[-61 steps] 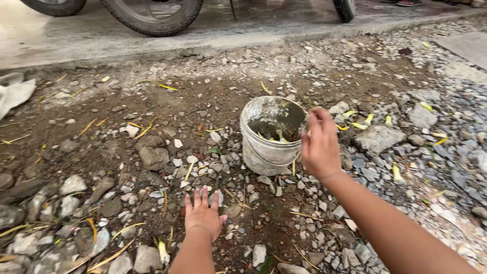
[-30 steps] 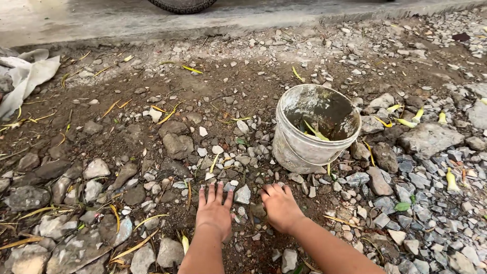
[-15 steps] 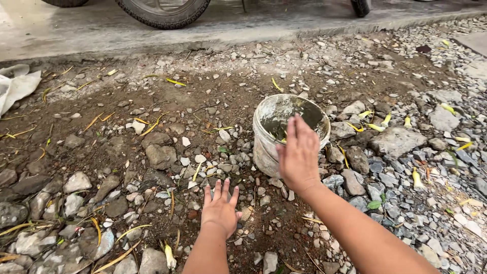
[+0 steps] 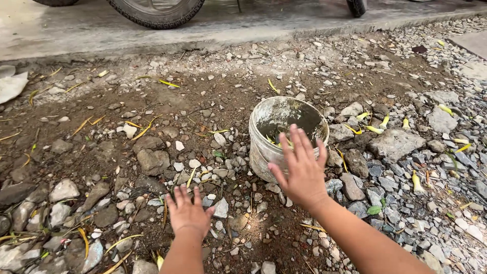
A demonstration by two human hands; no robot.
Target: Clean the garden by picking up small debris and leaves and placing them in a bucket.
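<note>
No packages, labels, signs or screens anywhere on the stony ground.

Dirty white bucket [image 4: 269, 147], upright (open-topped), on gravel

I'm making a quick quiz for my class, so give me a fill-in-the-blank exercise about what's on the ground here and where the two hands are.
1. The right hand is raised with its fingers ____ in front of the bucket.
2. The left hand rests palm down on the ____ and dirt.
3. The dirty white bucket stands ____ on the ground.
4. Beyond the bucket, on the concrete slab, part of a black ____ shows.

Missing words: spread; stones; upright; tyre
</note>
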